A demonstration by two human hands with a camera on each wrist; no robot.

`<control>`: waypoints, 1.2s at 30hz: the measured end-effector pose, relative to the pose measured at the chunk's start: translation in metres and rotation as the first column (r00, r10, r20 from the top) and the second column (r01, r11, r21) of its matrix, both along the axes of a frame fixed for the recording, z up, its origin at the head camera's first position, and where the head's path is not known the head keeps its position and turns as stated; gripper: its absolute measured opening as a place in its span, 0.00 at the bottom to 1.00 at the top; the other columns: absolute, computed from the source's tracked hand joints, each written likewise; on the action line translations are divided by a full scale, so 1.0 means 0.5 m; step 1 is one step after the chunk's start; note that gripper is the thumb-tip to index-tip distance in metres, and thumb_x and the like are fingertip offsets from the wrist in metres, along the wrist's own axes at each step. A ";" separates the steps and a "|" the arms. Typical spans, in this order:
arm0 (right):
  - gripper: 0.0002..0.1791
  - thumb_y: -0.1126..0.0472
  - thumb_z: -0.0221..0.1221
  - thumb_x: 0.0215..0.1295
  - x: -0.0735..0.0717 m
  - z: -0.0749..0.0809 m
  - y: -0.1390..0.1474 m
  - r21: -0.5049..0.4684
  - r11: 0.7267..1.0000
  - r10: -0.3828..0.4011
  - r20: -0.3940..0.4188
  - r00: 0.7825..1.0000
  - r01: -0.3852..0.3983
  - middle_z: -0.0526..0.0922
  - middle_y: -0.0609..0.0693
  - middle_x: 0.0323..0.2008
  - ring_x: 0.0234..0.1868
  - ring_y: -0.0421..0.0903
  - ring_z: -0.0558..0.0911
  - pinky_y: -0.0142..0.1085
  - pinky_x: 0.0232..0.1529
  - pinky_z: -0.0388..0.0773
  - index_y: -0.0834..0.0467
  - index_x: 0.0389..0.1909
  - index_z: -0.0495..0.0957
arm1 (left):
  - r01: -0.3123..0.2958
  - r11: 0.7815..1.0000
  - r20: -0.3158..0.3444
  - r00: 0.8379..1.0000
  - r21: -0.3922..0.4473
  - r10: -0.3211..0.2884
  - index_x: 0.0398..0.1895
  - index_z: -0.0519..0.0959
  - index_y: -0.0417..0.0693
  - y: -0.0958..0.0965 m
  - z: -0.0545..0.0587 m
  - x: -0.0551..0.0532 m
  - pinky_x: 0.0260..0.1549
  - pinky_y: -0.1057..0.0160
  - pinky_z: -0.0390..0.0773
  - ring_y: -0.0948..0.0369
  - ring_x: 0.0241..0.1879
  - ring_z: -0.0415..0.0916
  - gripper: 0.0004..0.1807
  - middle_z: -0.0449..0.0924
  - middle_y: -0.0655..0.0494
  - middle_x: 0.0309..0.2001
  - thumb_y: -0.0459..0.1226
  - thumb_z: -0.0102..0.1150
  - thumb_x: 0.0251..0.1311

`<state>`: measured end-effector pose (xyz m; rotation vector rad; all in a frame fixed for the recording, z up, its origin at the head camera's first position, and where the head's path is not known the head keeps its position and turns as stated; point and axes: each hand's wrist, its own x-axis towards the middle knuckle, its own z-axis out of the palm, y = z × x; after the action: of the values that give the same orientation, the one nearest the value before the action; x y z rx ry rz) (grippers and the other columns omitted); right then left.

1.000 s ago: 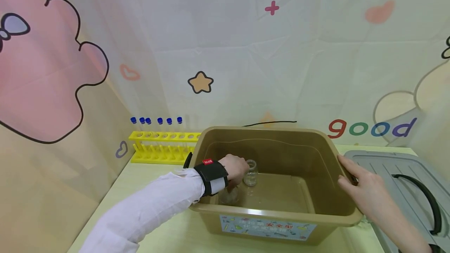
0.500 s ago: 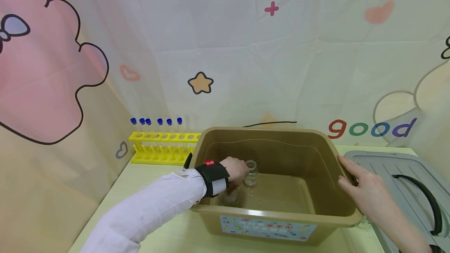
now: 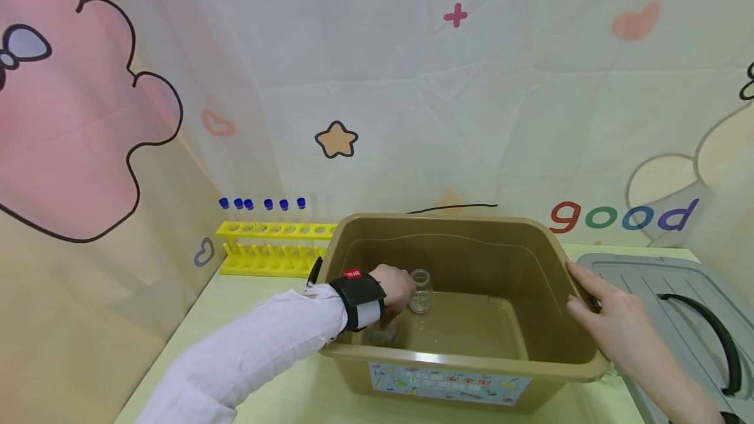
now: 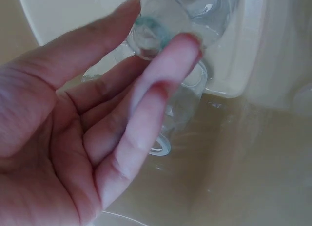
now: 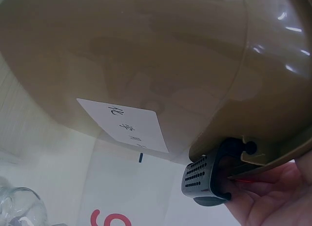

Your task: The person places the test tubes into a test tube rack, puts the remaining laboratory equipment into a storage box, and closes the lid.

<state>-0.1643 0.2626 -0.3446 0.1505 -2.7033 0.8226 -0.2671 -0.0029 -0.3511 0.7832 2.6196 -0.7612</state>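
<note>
My left hand (image 3: 396, 286) reaches down inside the brown plastic bin (image 3: 471, 228), near its left end. In the left wrist view, its thumb and curled fingers close around a rounded clear glass piece (image 4: 147, 37) with a greenish band; its full shape is hidden. More clear glassware lies right behind the fingers. A clear glass bottle (image 3: 421, 293) stands upright on the bin floor, just right of this hand. My right hand (image 3: 612, 313) grips the bin's right rim, fingers curled under it beside a dark latch handle (image 5: 207, 177).
A yellow test tube rack (image 3: 277, 230) with several blue-capped tubes stands at the back left. A grey lid (image 3: 654, 280) with a black handle lies right of the bin. Beside the bin, a clear glass vessel (image 5: 22, 206) shows in the right wrist view.
My left hand has shifted very slightly right and down within the bin. The right hand, the bin and the upright glass bottle look the same.
</note>
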 end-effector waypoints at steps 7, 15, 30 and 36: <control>0.28 0.64 0.53 0.59 0.000 0.000 0.000 -0.002 1.000 -0.002 -0.002 1.000 0.002 0.67 0.72 0.51 0.46 0.66 0.71 0.56 0.36 0.67 0.67 0.61 0.63 | -0.011 1.000 -0.009 1.000 -0.012 0.011 0.26 0.82 0.53 -0.001 0.003 0.001 0.25 0.64 0.75 0.66 0.28 0.73 0.18 0.78 0.61 0.29 0.41 0.79 0.27; 0.27 0.65 0.52 0.59 -0.002 0.000 0.002 0.000 1.000 -0.002 -0.009 1.000 0.002 0.67 0.73 0.51 0.46 0.67 0.71 0.57 0.37 0.67 0.67 0.61 0.63 | 0.010 1.000 -0.003 1.000 0.020 -0.010 0.28 0.81 0.54 0.000 0.022 -0.009 0.26 0.63 0.74 0.65 0.28 0.72 0.17 0.76 0.61 0.30 0.47 0.76 0.32; 0.28 0.64 0.52 0.59 0.001 0.001 0.001 0.010 1.000 -0.005 0.018 1.000 0.005 0.67 0.73 0.51 0.45 0.66 0.71 0.56 0.36 0.67 0.66 0.61 0.62 | 0.050 0.924 -0.044 0.998 0.379 -0.036 0.25 0.75 0.49 -0.038 0.171 -0.021 0.22 0.62 0.70 0.63 0.26 0.67 0.10 0.69 0.59 0.25 0.45 0.62 0.52; 0.28 0.64 0.52 0.59 0.000 0.001 0.000 0.013 1.000 -0.007 0.017 1.000 0.007 0.67 0.73 0.51 0.44 0.67 0.71 0.56 0.36 0.68 0.67 0.61 0.62 | 0.005 0.875 -0.054 0.998 0.484 0.024 0.26 0.72 0.46 -0.100 0.194 -0.028 0.21 0.66 0.66 0.62 0.24 0.66 0.12 0.67 0.58 0.23 0.44 0.60 0.55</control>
<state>-0.1642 0.2627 -0.3442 0.1372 -2.7242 0.8077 -0.2809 -0.0528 -0.2543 0.8799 2.9033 -0.1079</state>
